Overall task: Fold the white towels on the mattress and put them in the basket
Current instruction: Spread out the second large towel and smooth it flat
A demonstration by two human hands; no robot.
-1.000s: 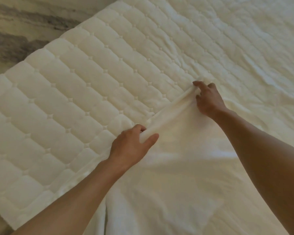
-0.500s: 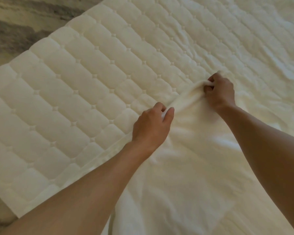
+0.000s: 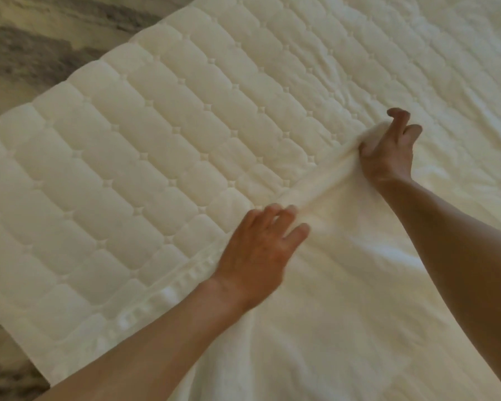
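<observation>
Only two arms of the person show, both bare from the picture's edge down to the fingers. The left forearm [image 3: 156,342] is slender, with faint creases across the wrist. The left hand [image 3: 258,256] has short, pale nails, and its fingers are slightly blurred. The right forearm [image 3: 460,241] has a soft sheen along its upper side. The right hand [image 3: 388,151] has creases at its wrist.

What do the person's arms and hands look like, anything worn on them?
The left forearm and right forearm are bare to the frame's edge, no sleeves in view. The left hand and right hand wear no gloves; no watch, ring or bracelet shows, though the picture is slightly blurred.
</observation>
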